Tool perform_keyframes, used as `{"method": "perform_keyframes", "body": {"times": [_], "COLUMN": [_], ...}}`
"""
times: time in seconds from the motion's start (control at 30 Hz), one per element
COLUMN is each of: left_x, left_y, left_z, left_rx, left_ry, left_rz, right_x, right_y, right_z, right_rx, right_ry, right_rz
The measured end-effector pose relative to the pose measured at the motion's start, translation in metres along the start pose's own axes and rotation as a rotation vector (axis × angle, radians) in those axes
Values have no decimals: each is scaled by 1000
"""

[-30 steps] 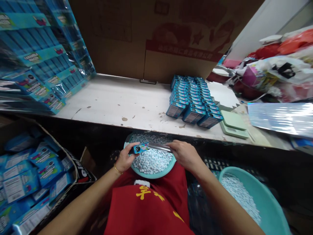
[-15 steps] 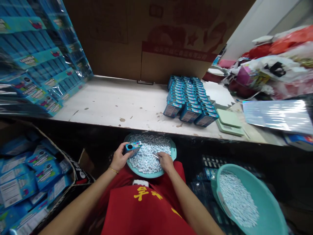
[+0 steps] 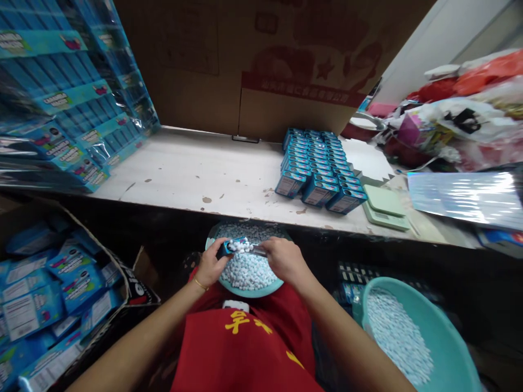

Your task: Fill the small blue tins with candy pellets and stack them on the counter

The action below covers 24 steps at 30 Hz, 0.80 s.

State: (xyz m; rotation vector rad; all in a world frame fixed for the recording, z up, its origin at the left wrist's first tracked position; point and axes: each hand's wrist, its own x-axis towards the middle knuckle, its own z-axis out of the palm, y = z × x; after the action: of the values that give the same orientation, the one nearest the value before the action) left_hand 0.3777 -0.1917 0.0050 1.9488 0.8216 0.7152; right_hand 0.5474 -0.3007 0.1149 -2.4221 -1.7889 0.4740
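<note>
Nearest is the red cloth [image 3: 229,354] over the person's lap. Above it, the left hand [image 3: 209,265] is closed around a small blue box [image 3: 224,250], thumb and fingers on its sides. The right hand [image 3: 286,260] is closed on a metal scoop [image 3: 260,250], whose end comes to the box. White pieces [image 3: 241,245] are heaped at the box's mouth; how many are already inside, I cannot tell. Both hands are over a basin [image 3: 250,294] with many more such pieces.

The step in hand seems to be passing the pieces from the scoop into the box. In my judgement, the next move calls for a steady left hand and a gentle tilt of the scoop, its end kept at the mouth, so that few pieces fall beside.

On the right is a second basin [image 3: 449,340], also holding pieces; on the left, a carton [image 3: 141,267] with blue packs [image 3: 77,272]. Farther, on the table [image 3: 180,177], stand packed rows [image 3: 321,193] beside a scale [image 3: 384,201]. Behind them rises a big cardboard [image 3: 183,81].
</note>
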Motion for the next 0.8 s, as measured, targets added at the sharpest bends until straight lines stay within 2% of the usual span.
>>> {"method": "perform_keyframes", "body": {"times": [0.1, 0.2, 0.3, 0.4, 0.53, 0.6, 0.7, 0.8], "left_x": [0, -1, -2, -2, 7, 12, 17, 23], "left_y": [-2, -5, -4, 1, 3, 2, 9, 28], "left_z": [0, -3, -6, -7, -13, -19, -27, -23], "left_rx": [29, 41, 48, 76, 191, 233, 179, 51], "left_ry": [2, 4, 0, 1, -48, -47, -32, -106], "left_rz": [5, 0, 13, 58, 172, 154, 46, 15], "right_x": [4, 3, -2, -9, -18, -20, -18, -10], "right_y": [-28, -37, -25, 1, 37, 49, 52, 40], "right_z": [-11, -16, -20, -20, -7, 5, 18, 16], "right_rx": [-179, -248, -254, -218, -138, -71, 164, 354], "right_ry": [-40, -34, -38, -53, 7, 49, 160, 245], "right_rz": [-25, -62, -22, 90, 212, 252, 191, 19]}}
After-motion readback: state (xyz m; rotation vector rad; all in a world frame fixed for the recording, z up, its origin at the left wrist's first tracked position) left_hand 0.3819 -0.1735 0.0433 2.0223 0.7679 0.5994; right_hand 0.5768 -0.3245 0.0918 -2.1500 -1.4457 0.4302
